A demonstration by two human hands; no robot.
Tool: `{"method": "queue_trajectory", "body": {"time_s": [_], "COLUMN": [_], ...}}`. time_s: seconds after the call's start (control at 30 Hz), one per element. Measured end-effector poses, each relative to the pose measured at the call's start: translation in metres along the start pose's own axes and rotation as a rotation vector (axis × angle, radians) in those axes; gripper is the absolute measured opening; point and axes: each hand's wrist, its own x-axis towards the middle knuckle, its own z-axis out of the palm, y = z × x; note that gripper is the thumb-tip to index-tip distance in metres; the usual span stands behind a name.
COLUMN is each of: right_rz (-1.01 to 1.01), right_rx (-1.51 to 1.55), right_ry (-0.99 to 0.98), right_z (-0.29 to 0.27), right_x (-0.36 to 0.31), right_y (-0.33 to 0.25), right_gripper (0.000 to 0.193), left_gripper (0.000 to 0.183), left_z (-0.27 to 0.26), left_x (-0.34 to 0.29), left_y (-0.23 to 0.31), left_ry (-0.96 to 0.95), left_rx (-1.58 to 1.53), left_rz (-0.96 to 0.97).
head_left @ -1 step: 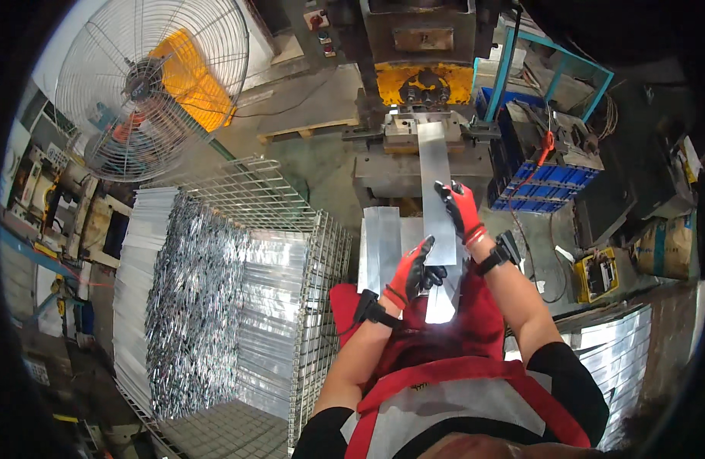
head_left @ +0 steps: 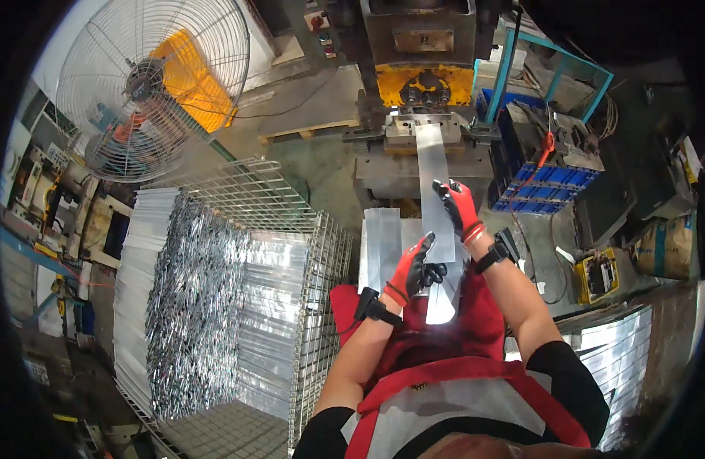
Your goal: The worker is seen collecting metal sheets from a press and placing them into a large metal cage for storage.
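A long, flat metal strip reaches from my lap up to the die of the press, its far end resting on the die. My right hand, in a red glove with black fingers, grips the strip's right edge about midway. At the near left corner, my left hand, gloved the same way, is closed round the strip, with some fingers showing just below its near end. More flat metal strips lie to the left of my left hand. Under it, another bright metal piece lies over my red apron.
On the left stands a wire mesh cage filled with stacked metal strips. A large fan is behind it. Blue crates with tools stand right of the press, and a yellow box sits on the floor.
The far end of the strip has shifted very slightly left on the die. Both hands keep nearly the same place and hold.
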Motion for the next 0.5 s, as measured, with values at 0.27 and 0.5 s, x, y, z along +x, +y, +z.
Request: {"method": "queue_trajectory", "body": {"time_s": [0.27, 0.5], "right_rz": [-0.023, 0.004], "right_rx": [0.327, 0.251], "right_ry": [-0.062, -0.070], "right_z": [-0.004, -0.009], "right_x": [0.035, 0.041], "right_y": [0.031, 0.045], "right_gripper": [0.014, 0.013], "left_gripper": [0.028, 0.026], "left_z": [-0.009, 0.003], "left_x": [0.033, 0.026], "left_y": [0.011, 0.009], "left_ry": [0.071, 0.104], "left_rx": [0.052, -0.062], "left_rz": [0.272, 0.293]}}
